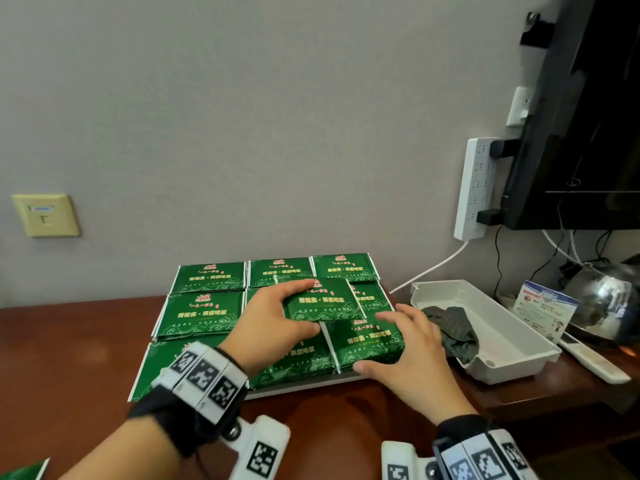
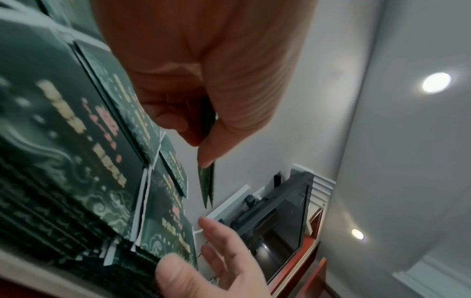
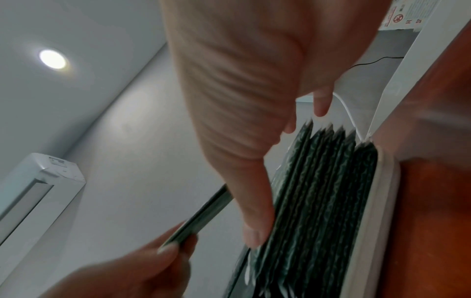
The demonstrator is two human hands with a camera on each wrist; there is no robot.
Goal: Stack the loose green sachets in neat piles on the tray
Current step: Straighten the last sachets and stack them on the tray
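Observation:
Green sachets lie in piles point(image 1: 204, 315) in three rows on a white tray point(image 1: 311, 388). My left hand point(image 1: 301, 306) pinches a thin held sachet point(image 1: 322, 301), perhaps two together, between thumb and fingers, lifted above the middle of the tray. The left wrist view shows the held sachet point(image 2: 206, 181) edge-on below the fingers point(image 2: 203, 149). My right hand point(image 1: 388, 341) rests flat on the front right pile point(image 1: 367, 341), thumb at its front edge. In the right wrist view the thumb point(image 3: 254, 231) touches the pile's edges point(image 3: 318, 201) beside the tray rim point(image 3: 382, 201).
Right of the tray on the wooden table point(image 1: 69, 358) stands a white plastic bin point(image 1: 512, 341) holding a dark cloth point(image 1: 453, 327). Behind it are a leaflet point(image 1: 543, 306), a remote point(image 1: 592, 358), a kettle point(image 1: 609, 299), cables and a wall power strip point(image 1: 474, 188). One green sachet point(image 1: 20, 472) shows at the bottom left.

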